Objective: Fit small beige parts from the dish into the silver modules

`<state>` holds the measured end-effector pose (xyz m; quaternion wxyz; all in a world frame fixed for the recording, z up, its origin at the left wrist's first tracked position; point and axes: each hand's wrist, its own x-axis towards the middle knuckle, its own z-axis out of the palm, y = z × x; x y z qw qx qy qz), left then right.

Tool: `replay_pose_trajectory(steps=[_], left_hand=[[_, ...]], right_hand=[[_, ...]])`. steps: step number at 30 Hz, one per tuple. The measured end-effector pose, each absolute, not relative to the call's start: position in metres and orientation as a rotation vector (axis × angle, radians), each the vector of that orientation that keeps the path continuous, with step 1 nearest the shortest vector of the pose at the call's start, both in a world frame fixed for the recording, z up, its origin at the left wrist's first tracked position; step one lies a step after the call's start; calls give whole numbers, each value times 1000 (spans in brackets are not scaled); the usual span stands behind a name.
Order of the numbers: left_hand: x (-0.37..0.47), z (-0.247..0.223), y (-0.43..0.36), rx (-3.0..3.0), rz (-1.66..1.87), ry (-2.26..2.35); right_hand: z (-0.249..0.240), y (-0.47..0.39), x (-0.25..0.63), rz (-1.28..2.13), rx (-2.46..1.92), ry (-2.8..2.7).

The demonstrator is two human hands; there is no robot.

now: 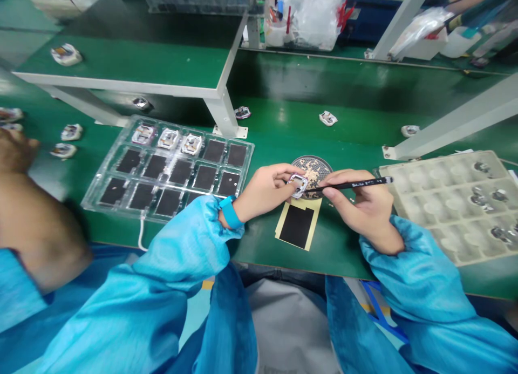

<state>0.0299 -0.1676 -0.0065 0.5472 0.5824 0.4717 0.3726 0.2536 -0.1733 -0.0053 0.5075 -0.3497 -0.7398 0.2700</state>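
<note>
Between the thumb and fingers of my left hand (265, 193) is a small watch-like case (298, 185), whitish with a purple rim. My right hand (360, 201) grips black tweezers (356, 184) like a pen, their tip at the right side of the case. Whether the tip pinches anything is too small to tell. Just behind the case lies a round dark dish (327, 171) scattered with tiny beige pieces. Below my hands, a black sheet (297, 225) rests on yellow backing paper (313, 223).
A clear tray (111, 171) at left holds several cases and dark pads. At right, a translucent compartment tray (408, 198) carries metal parts. Shelf legs (222, 112) stand behind, loose cases (327, 118) about them. A co-worker's arm (36, 217) reaches in at far left.
</note>
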Motion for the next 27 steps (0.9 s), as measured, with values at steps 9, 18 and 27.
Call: replay_pose_trajectory(steps=[9, 18, 27], left_hand=[[31, -5, -168, 1344, 908, 1106], [29, 1, -166, 1132, 930, 1001], [34, 3, -172, 1009, 809, 864]], right_hand=[[-8, -174, 253, 691, -862, -1778], [2, -173, 254, 1134, -827, -1599], [12, -173, 266, 1362, -592, -1617]])
